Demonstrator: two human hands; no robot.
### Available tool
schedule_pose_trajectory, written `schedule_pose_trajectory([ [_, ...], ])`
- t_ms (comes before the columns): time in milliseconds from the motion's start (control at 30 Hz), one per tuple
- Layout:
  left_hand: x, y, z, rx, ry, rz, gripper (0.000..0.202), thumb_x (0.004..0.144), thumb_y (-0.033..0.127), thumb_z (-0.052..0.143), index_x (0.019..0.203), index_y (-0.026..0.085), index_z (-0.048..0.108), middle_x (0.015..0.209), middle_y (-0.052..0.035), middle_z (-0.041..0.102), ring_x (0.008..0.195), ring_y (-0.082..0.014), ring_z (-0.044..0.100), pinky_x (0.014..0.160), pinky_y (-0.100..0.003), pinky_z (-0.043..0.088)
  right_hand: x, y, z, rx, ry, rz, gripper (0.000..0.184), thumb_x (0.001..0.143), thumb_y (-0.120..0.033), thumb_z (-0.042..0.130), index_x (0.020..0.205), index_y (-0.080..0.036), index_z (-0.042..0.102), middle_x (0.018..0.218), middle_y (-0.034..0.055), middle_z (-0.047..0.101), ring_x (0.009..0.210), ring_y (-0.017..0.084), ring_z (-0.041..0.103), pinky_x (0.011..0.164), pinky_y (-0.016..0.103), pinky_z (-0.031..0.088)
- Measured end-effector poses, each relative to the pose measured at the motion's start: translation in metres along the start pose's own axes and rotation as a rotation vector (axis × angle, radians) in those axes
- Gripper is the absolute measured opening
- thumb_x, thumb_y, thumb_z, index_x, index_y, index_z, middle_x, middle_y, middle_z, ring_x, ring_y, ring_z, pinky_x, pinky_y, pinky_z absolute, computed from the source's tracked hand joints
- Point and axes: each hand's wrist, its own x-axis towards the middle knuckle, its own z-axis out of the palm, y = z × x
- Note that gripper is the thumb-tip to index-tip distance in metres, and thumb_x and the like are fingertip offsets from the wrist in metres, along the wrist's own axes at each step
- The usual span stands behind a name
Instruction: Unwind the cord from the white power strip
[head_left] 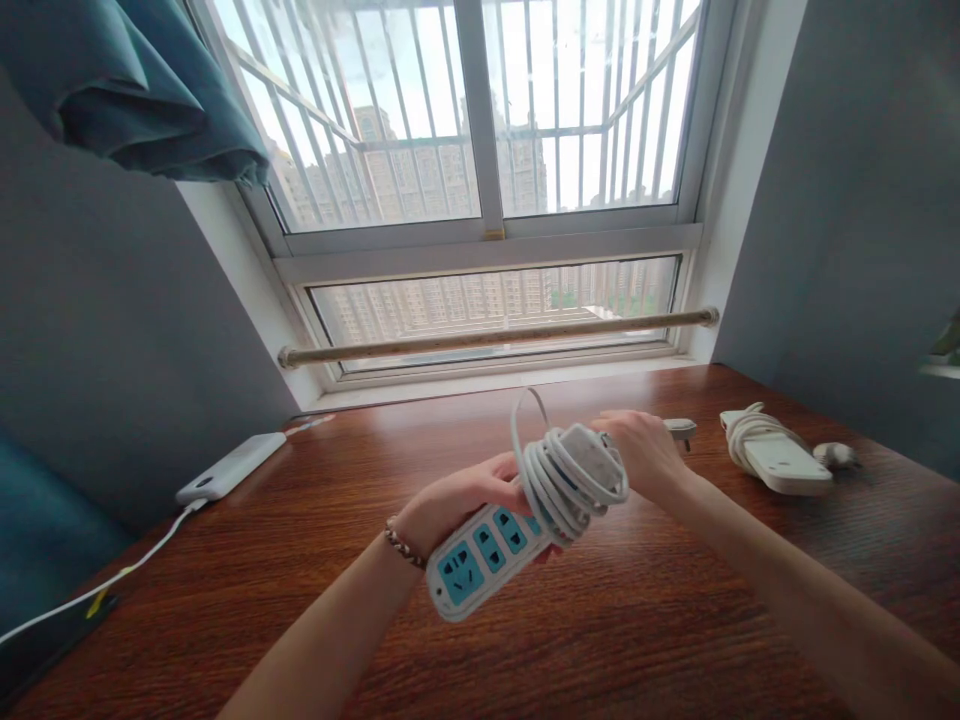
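A white power strip [487, 560] with blue socket panels is tilted above the table, its near end toward the lower left. My left hand [484, 490] is closed around its middle, thumb on top and fingertips showing underneath. White power cord [566, 485] is wrapped in several turns around the far end, and one loose loop stands up above the coil. My right hand [637, 445] is closed just right of the coil, appearing to grip the cord; its fingertips are mostly hidden. A white plug [679, 430] with prongs shows beyond the back of that hand.
On the brown wooden table [360, 620], a second white power strip [780, 455] wrapped in its cord lies at the right, its plug [836, 456] beside it. A white box-shaped device [232, 468] with a cable lies at the left. Behind stands a window with a horizontal rod [495, 337].
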Motion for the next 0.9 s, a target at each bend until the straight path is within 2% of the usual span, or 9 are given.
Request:
schedule_pose_trajectory([
  [67, 0.0, 0.0, 0.001, 0.19, -0.001, -0.138, 0.037, 0.065, 0.023, 0.063, 0.1, 0.014, 0.059, 0.081, -0.0059, 0.061, 0.068, -0.0182, 0.057, 0.059, -0.026, 0.044, 0.004, 0.005, -0.002, 0.113, 0.193, 0.113, 0.028, 0.08, -0.04, 0.058, 0.063, -0.018, 0.063, 0.065, 0.0043, 0.061, 0.062, 0.018, 0.053, 0.055, 0.028, 0.028],
  [133, 0.004, -0.002, 0.0, 0.311, 0.039, -0.207, 0.033, 0.066, 0.024, 0.064, 0.097, 0.015, 0.06, 0.081, -0.0042, 0.062, 0.068, -0.0168, 0.057, 0.057, -0.023, 0.043, 0.006, 0.009, -0.007, 0.354, 0.316, 0.201, 0.034, 0.077, -0.049, 0.059, 0.066, -0.017, 0.062, 0.058, 0.0023, 0.056, 0.055, 0.015, 0.048, 0.054, 0.027, 0.03],
  [200, 0.01, -0.006, -0.002, 0.271, 0.077, -0.188, 0.032, 0.07, 0.026, 0.061, 0.1, 0.015, 0.058, 0.084, -0.006, 0.062, 0.07, -0.0172, 0.058, 0.058, -0.024, 0.044, 0.008, 0.011, -0.012, 0.619, 0.269, 0.183, 0.039, 0.078, -0.052, 0.055, 0.067, -0.015, 0.059, 0.055, 0.0011, 0.05, 0.051, 0.012, 0.043, 0.05, 0.026, 0.03],
  [267, 0.013, -0.007, -0.003, 0.159, 0.094, -0.137, 0.033, 0.072, 0.026, 0.057, 0.102, 0.014, 0.056, 0.086, -0.0086, 0.062, 0.072, -0.0181, 0.059, 0.06, -0.025, 0.045, 0.007, 0.01, -0.016, 0.758, 0.112, 0.091, 0.04, 0.081, -0.051, 0.05, 0.069, -0.014, 0.058, 0.057, 0.0012, 0.049, 0.052, 0.012, 0.041, 0.049, 0.024, 0.03],
  [333, 0.014, -0.005, -0.003, 0.082, 0.095, -0.109, 0.033, 0.073, 0.027, 0.057, 0.101, 0.012, 0.055, 0.085, -0.0105, 0.062, 0.071, -0.0187, 0.059, 0.062, -0.027, 0.046, 0.005, 0.006, -0.018, 0.725, -0.017, 0.024, 0.035, 0.082, -0.048, 0.051, 0.075, -0.015, 0.059, 0.06, 0.0005, 0.051, 0.054, 0.012, 0.042, 0.05, 0.024, 0.031],
  [400, 0.012, -0.002, -0.001, 0.041, 0.13, -0.071, 0.033, 0.074, 0.029, 0.057, 0.102, 0.012, 0.055, 0.085, -0.0114, 0.062, 0.072, -0.0192, 0.059, 0.064, -0.029, 0.046, 0.003, 0.002, -0.019, 0.637, -0.045, 0.02, 0.032, 0.079, -0.048, 0.055, 0.082, -0.016, 0.059, 0.061, -0.0007, 0.051, 0.053, 0.011, 0.042, 0.05, 0.023, 0.031],
  [600, 0.01, 0.002, 0.006, -0.073, 0.287, -0.023, 0.034, 0.072, 0.034, 0.058, 0.094, 0.008, 0.057, 0.082, -0.0141, 0.063, 0.071, -0.0212, 0.06, 0.068, -0.033, 0.046, -0.002, -0.009, -0.02, 0.286, 0.012, -0.091, 0.042, 0.059, -0.053, 0.073, 0.076, -0.019, 0.056, 0.065, -0.0031, 0.055, 0.053, 0.011, 0.046, 0.051, 0.023, 0.026],
  [767, 0.014, -0.001, 0.0, -0.111, 0.299, -0.006, 0.04, 0.07, 0.033, 0.061, 0.102, 0.01, 0.056, 0.079, -0.0127, 0.063, 0.068, -0.0216, 0.06, 0.064, -0.032, 0.046, 0.001, -0.004, -0.02, 0.189, 0.104, -0.015, 0.031, 0.067, -0.043, 0.071, 0.081, -0.019, 0.057, 0.066, -0.0036, 0.056, 0.055, 0.012, 0.049, 0.054, 0.024, 0.028],
  [900, 0.015, -0.001, -0.004, -0.09, 0.264, 0.048, 0.036, 0.076, 0.034, 0.055, 0.102, 0.01, 0.055, 0.083, -0.0138, 0.063, 0.068, -0.019, 0.059, 0.063, -0.029, 0.045, 0.004, 0.004, -0.017, 0.227, 0.193, -0.081, 0.028, 0.073, -0.039, 0.068, 0.094, -0.022, 0.058, 0.075, -0.0029, 0.057, 0.059, 0.012, 0.05, 0.056, 0.024, 0.03],
])
